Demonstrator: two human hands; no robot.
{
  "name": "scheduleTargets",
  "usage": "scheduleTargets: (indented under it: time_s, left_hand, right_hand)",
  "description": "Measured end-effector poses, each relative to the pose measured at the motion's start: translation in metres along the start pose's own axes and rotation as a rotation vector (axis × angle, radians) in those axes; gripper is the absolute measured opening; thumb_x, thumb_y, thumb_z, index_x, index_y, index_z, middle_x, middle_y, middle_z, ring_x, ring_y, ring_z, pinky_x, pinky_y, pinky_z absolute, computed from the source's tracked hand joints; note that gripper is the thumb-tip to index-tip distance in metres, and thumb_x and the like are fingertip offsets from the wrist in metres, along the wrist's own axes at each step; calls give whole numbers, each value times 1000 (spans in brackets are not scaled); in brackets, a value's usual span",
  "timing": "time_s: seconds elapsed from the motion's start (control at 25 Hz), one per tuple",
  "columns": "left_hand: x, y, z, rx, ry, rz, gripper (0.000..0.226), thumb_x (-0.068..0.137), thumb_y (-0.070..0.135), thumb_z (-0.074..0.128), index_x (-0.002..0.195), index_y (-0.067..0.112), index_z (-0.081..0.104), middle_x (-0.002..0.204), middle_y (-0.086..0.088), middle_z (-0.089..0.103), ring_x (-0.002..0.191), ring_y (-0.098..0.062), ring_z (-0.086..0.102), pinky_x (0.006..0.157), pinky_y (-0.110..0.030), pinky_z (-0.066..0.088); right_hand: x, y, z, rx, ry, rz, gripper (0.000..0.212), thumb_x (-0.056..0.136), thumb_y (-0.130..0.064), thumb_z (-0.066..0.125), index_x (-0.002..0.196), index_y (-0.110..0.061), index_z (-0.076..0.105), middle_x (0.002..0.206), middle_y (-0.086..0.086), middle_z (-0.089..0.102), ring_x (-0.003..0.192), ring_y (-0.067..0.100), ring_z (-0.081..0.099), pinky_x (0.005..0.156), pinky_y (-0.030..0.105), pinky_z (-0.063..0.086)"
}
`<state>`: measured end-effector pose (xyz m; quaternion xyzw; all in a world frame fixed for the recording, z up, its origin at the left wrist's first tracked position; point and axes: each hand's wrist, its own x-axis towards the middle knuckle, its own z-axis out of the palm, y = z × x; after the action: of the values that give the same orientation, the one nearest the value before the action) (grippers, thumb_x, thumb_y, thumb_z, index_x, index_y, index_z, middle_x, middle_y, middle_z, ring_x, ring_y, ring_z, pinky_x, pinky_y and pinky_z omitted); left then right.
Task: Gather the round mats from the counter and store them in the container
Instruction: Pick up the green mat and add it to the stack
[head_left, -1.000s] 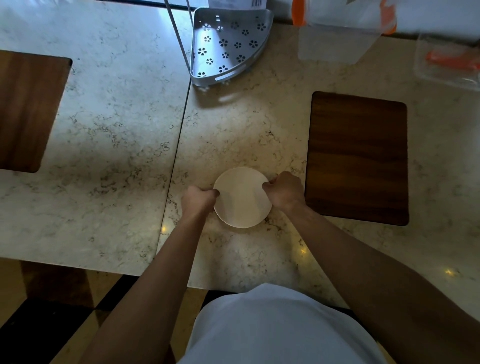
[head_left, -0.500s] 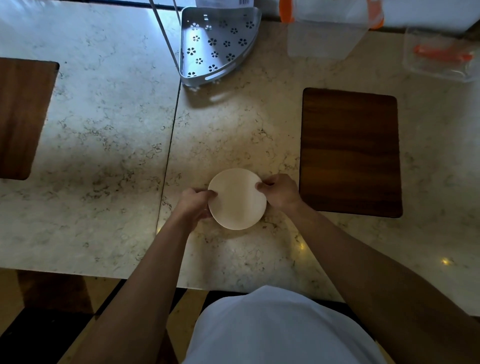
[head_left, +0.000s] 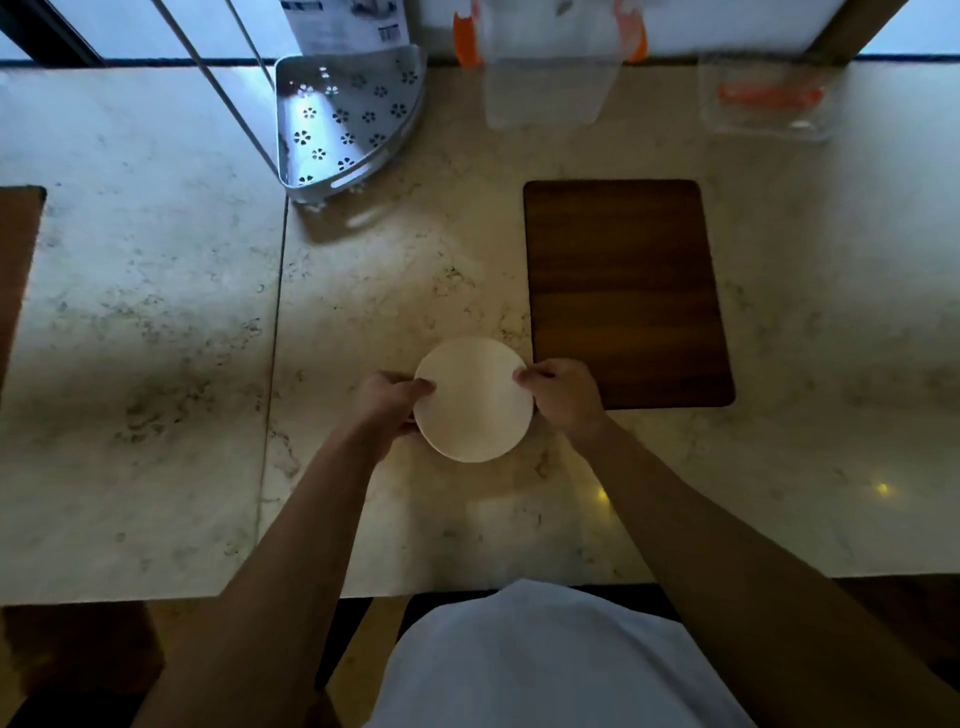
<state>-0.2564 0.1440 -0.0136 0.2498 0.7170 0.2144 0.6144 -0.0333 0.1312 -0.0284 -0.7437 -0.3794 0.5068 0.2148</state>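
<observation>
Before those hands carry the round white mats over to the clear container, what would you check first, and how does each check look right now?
1. Both hands on the stack: ok. The left hand and right hand pinch opposite edges of the round mats.
2. Mats squared up into one stack: cannot tell; only the top disc shows.
3. Container open: cannot tell. The clear container with orange clips is blurred.
4. Path to the container: ok. Bare counter lies between, with the wooden board to the right and the metal corner rack to the left.
5. Other round mats left out: none visible.
</observation>
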Motion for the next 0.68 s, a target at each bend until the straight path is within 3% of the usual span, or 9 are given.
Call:
scheduleTargets:
  time_s: [0.24, 0.44, 0.68]
  left_hand:
    - [-21, 32, 87, 10, 53, 39, 14, 83, 14, 68, 94, 5, 66, 95, -15, 69, 85, -32, 67, 67, -40, 56]
    - [-59, 53, 190, -55, 137, 67, 15, 81, 11, 70, 93, 5, 64, 106, -17, 63, 93, -38, 61, 62, -40, 56]
    - [-96, 62, 269, -140, 120, 94, 22, 85, 11, 67, 106, 7, 62, 115, -14, 58, 96, -35, 58, 57, -39, 55]
  right_hand:
    - [14, 24, -83, 59, 35, -32, 18, 89, -34, 65, 92, -17, 70, 95, 1, 70, 81, 14, 64, 68, 34, 57]
    - [32, 42, -189, 33, 24, -113, 20, 87, -38, 66, 89, -19, 70, 89, -3, 66, 86, 19, 61, 81, 45, 57]
    - [34, 52, -274, -14, 10, -181, 16, 83, -35, 68, 69, -27, 68, 80, -6, 69, 77, 13, 64, 74, 41, 60]
